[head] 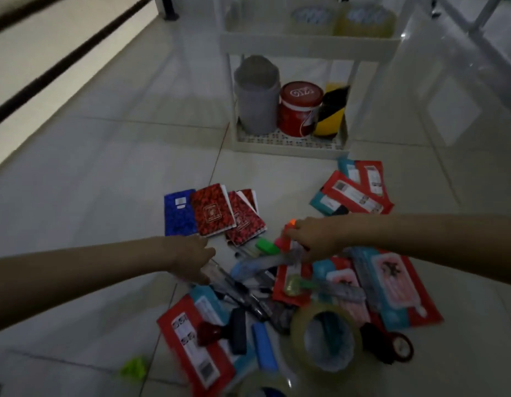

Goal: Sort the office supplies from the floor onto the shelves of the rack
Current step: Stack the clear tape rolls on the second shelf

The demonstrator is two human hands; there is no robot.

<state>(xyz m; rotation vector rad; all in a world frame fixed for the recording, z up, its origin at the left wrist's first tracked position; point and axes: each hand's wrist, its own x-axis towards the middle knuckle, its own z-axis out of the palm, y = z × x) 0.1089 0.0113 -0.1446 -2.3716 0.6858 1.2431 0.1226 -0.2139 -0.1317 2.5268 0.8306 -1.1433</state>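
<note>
On the far left of the floor (105, 167), a small green clip (134, 366) lies alone, well apart from the main pile. The left hand (191, 259) reaches into the pens (242, 293) with fingers pointing down and forward, touching or just above them; motion blur keeps me from telling whether it pinches anything. Just beyond it sit a blue notebook (178, 212) and two red notebooks (212, 213), overlapping in a row. In the middle, a green highlighter (267, 247) lies beside the right hand (314, 239), whose fingers curl round an orange highlighter (288, 233) and lift its tip. Nearer the camera lie red packets (191, 336), a blue lighter-shaped item (264, 346), and a clear tape roll (325, 339). To the right are more packets (354, 193) and a dark tape roll (397, 345).

The rack (291, 147) already holds a grey container (257, 96), a red tin (298, 110) and striped tape (331, 110) on its bottom shelf, with tape rolls (343, 20) above. I judge the sorting well short of done: most supplies remain on the floor.
</note>
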